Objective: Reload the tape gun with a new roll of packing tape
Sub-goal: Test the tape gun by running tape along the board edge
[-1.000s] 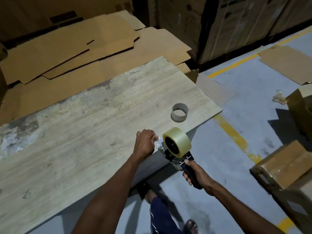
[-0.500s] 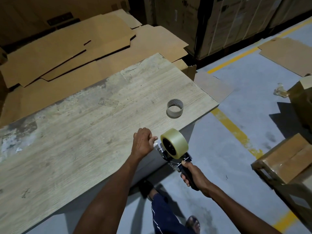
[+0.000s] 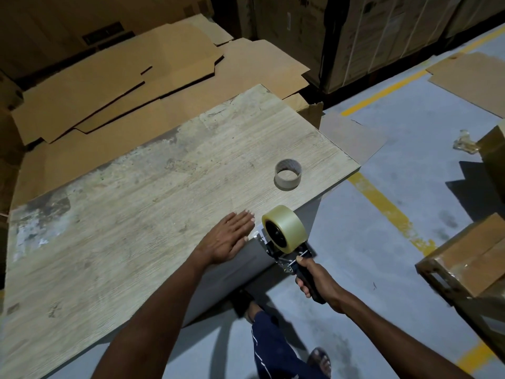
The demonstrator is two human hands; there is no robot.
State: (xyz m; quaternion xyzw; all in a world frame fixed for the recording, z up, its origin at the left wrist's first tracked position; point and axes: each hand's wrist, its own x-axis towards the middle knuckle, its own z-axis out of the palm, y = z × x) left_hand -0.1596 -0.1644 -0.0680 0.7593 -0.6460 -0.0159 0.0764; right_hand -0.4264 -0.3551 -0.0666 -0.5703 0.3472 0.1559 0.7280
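A full roll of clear packing tape (image 3: 287,228) sits mounted on the tape gun (image 3: 284,257), which hangs just off the near right edge of the wooden table (image 3: 136,214). My right hand (image 3: 314,277) grips the gun's black handle. My left hand (image 3: 228,237) lies flat with straight fingers on the table edge, right beside the gun's metal front. An empty cardboard tape core (image 3: 287,174) stands on the table beyond the gun.
Flattened cardboard sheets (image 3: 123,86) are piled behind the table. Strapped cartons (image 3: 355,36) stand at the back right. Brown boxes (image 3: 470,258) sit on the grey floor at right, near yellow floor lines (image 3: 388,209). My leg and sandalled foot (image 3: 318,361) are below.
My left hand, earlier curled and pinching at the gun's front, has flattened onto the table edge. The gun and my right hand stay in about the same place.
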